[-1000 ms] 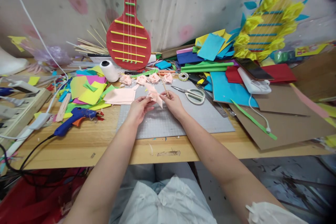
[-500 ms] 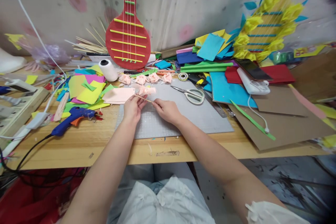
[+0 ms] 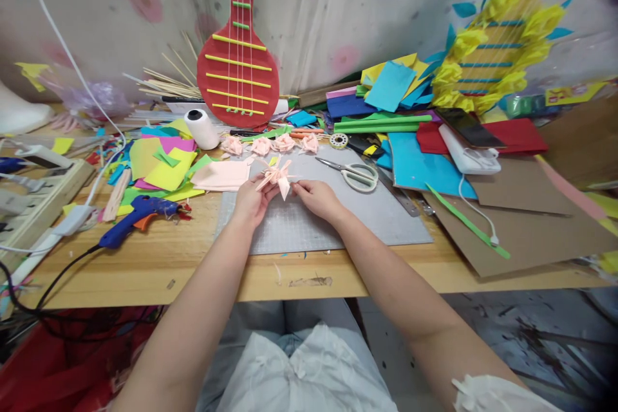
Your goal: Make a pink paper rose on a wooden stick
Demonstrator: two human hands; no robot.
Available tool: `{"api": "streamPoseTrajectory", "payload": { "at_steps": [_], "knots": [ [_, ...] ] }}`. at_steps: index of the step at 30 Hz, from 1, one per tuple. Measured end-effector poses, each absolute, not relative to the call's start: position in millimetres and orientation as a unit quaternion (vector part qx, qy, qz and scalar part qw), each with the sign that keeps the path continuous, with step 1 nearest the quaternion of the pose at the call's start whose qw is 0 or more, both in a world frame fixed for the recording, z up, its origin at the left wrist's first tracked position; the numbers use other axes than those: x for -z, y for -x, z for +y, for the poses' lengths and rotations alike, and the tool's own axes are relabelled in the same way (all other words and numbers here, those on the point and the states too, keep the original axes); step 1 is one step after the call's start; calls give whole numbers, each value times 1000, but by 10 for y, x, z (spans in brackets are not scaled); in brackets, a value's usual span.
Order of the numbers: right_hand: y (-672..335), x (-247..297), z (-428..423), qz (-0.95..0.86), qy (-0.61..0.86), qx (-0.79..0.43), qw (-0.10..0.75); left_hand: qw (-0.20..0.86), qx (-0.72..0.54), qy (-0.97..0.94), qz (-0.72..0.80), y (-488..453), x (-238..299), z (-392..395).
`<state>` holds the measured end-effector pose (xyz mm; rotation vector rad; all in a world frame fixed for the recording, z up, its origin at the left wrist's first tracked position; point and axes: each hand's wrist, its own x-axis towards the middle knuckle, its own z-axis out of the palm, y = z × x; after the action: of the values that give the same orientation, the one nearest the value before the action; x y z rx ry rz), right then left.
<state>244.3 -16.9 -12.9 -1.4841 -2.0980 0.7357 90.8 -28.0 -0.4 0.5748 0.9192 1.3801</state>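
Note:
My left hand [image 3: 252,206] pinches a pale pink crepe-paper flower [image 3: 277,180], whose pointed ends stick out in several directions. Beside it, my right hand [image 3: 316,198] is closed, its fingertips by the flower's right edge; what they hold I cannot make out. Both hands are over the grey cutting mat [image 3: 386,219]. Just behind stands a row of several finished-looking pink paper rosettes [image 3: 261,146]. A stack of pink paper pieces [image 3: 222,175] lies left of the flower, and scissors [image 3: 355,174] lie on the mat to the right.
A blue glue gun [image 3: 138,219] with a black cord lies on the left, near a power strip [image 3: 43,199]. Coloured paper scraps [image 3: 168,170] and a white thread spool [image 3: 201,129] are behind. A red paper instrument [image 3: 239,77] stands at the back; cardboard sheets [image 3: 521,225] lie right.
The thin wooden stick that was between my hands no longer shows. The pink paper has turned and its points now spread toward me. My hands have barely moved.

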Motion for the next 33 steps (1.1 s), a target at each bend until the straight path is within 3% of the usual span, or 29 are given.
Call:
{"api": "streamPoseTrajectory", "payload": {
  "at_steps": [10,17,33],
  "knots": [
    [-2455,72,-215,-766,516,-310,226,585,-623,-265,446,-922,47,-288],
    [-2437,28,-277,-749,488,-314,321,531,-645,-246,492,-955,-15,-308],
    [-2380,91,-263,-720,460,-386,348,512,-672,-209,492,-939,19,-262]
  ]
}}
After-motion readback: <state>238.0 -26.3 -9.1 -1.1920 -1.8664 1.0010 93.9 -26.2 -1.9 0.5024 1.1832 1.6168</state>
